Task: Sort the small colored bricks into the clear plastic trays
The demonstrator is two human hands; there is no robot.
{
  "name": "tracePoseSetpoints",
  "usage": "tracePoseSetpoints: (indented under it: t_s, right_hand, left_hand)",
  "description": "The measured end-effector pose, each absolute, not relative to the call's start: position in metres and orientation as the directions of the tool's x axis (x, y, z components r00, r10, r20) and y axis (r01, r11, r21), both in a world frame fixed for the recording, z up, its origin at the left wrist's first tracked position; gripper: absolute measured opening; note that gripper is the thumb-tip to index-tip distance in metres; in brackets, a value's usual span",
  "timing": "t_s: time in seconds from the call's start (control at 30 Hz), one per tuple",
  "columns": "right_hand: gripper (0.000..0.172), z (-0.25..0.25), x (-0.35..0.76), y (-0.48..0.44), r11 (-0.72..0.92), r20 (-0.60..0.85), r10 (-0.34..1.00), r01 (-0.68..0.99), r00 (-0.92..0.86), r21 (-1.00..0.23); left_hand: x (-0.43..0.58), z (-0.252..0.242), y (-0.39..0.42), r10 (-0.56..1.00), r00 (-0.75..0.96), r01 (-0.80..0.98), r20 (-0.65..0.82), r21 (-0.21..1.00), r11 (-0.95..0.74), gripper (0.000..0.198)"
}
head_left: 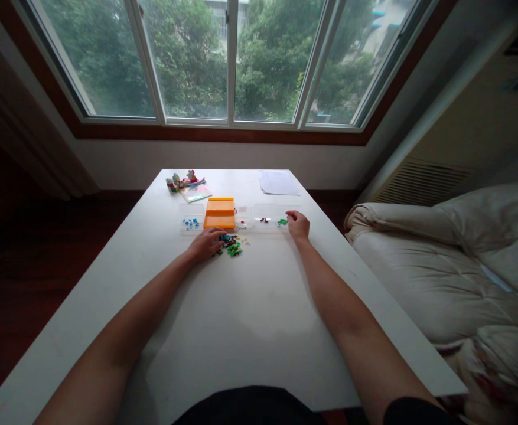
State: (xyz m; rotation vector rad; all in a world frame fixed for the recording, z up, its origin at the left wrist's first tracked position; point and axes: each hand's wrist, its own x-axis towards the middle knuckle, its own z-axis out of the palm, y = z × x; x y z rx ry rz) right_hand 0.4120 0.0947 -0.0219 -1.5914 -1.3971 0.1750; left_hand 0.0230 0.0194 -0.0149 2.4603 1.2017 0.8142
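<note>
A pile of small coloured building bricks (234,250), mostly green with blue, brown and yellow ones, lies on the white table. My left hand (206,243) rests at the pile's left side, fingers stretched out over its edge. My right hand (299,225) is at the right end of a clear plastic container (259,211), thumb and fingers pressed together. Whatever they may hold is too small to make out. Just left of those fingertips, green bricks (282,222) lie in the container. Other compartments hold brown bricks (264,220), red pieces (242,223) and blue bricks (191,223).
An orange tray (220,219) stands between the clear compartments. Small brick figures (183,180) and a pastel booklet (196,193) lie at the table's far left, paper sheets (279,182) at the far right. A cream sofa (418,260) stands right of the table (250,330).
</note>
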Motion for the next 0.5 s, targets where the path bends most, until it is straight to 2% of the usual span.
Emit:
tracePoseSetpoints:
  t_s: [0.33,0.5]
  right_hand:
    - [0.035,-0.017,0.405,0.093,0.215,0.449,0.845,0.586,0.289,-0.781]
    - [0.030,-0.008,0.393,0.083,0.255,0.483,0.844,0.619,0.233,-0.743]
  left_hand:
    - [0.023,-0.014,0.018,0.783,0.501,0.636,0.368,0.457,-0.622,0.039]
    - [0.021,-0.012,0.019,0.791,0.463,0.637,0.399,0.471,-0.610,0.033]
